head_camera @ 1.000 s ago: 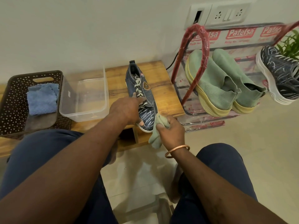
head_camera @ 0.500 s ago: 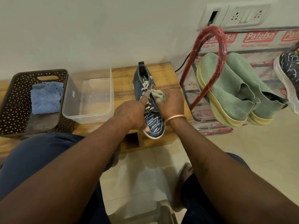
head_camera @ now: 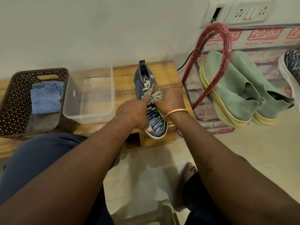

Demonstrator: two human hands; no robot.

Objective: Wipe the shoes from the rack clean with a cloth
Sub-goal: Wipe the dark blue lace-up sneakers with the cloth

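Head view: basket (head_camera: 9,101) holds blue towel (head_camera: 46,98) beside clear tub (head_camera: 90,118); right hand (head_camera: 170,101) pinches cloth (head_camera: 156,96), left hand (head_camera: 131,113) grips shoe (head_camera: 156,127)

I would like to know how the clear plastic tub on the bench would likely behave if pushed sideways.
The clear tub looks thin-walled and nearly empty, so it is probably light and would slide readily on the smooth wooden bench. Being low and wide, it seems unlikely to tip. The basket close on its left would probably block it that way.
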